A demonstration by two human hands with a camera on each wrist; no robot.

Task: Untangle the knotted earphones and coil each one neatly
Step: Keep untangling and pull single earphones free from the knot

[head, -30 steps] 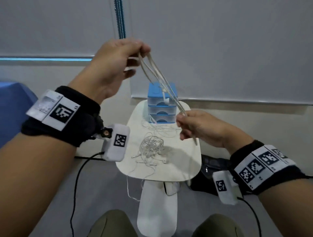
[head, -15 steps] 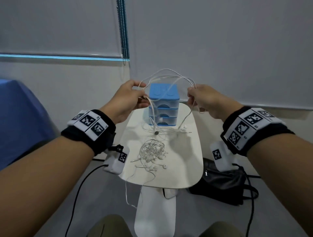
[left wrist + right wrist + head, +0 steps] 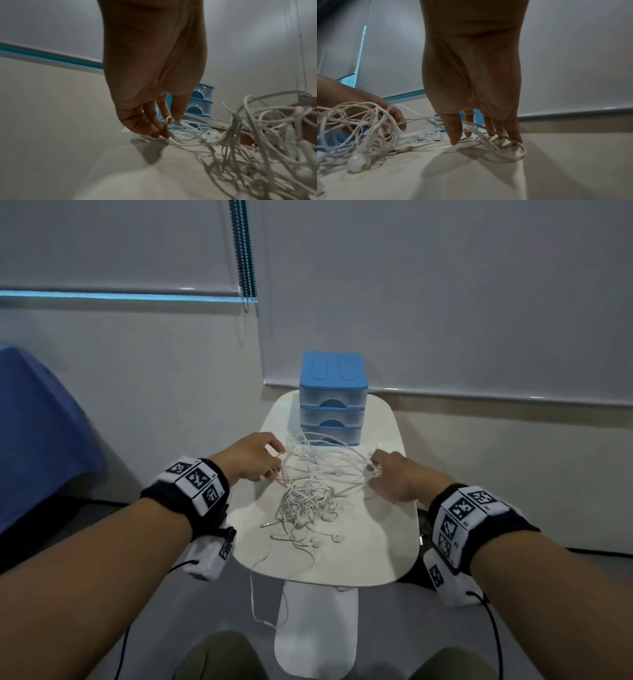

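Observation:
A loose white earphone cable (image 3: pixel 329 460) is stretched in several loops between my two hands, low over the white table (image 3: pixel 383 542). My left hand (image 3: pixel 278 462) pinches its left end between thumb and fingers (image 3: pixel 177 115). On the other side my right hand (image 3: pixel 374 470) holds the right end, the loops running round its fingers (image 3: pixel 489 128), whose tips reach the tabletop. In front of the loops lies a tangled heap of white earphones (image 3: pixel 308 508) with buds and a jack plug sticking out.
A blue three-drawer box (image 3: pixel 330 402) stands at the table's back edge, just behind the loops. One cable (image 3: pixel 253 594) hangs off the front edge toward the floor. A blue cloth (image 3: pixel 41 433) is at the left, and a dark bag (image 3: pixel 414 578) sits under the table's right side.
Both hands have dropped from in front of the drawer box down to the tabletop. The cable, held taut a second ago, now sags in wide loops behind the heap.

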